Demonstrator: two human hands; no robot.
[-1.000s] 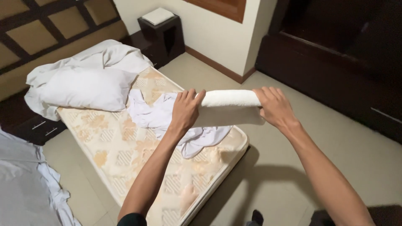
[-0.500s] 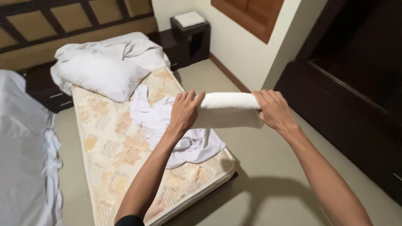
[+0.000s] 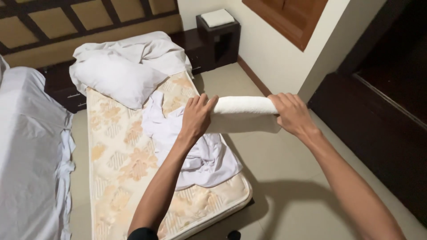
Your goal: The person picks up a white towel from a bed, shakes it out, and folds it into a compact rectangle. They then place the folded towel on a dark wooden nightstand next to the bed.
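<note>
Both my hands hold a rolled white towel (image 3: 244, 113) level in the air, above the right edge of a bare patterned mattress (image 3: 120, 164). My left hand (image 3: 197, 118) grips the roll's left end, my right hand (image 3: 291, 114) its right end. A short flap of the towel hangs below the roll. Under my left arm a crumpled white sheet (image 3: 195, 155) lies on the mattress.
A white pillow (image 3: 118, 80) and bunched bedding lie at the mattress head. A second bed covered in white (image 3: 29, 146) is at the left. A dark nightstand (image 3: 218, 38) with a folded towel on top stands by the wall. Dark wooden furniture (image 3: 382, 106) fills the right.
The view has shifted left, showing more of the second bed. My hands keep the same hold on the rolled towel.
</note>
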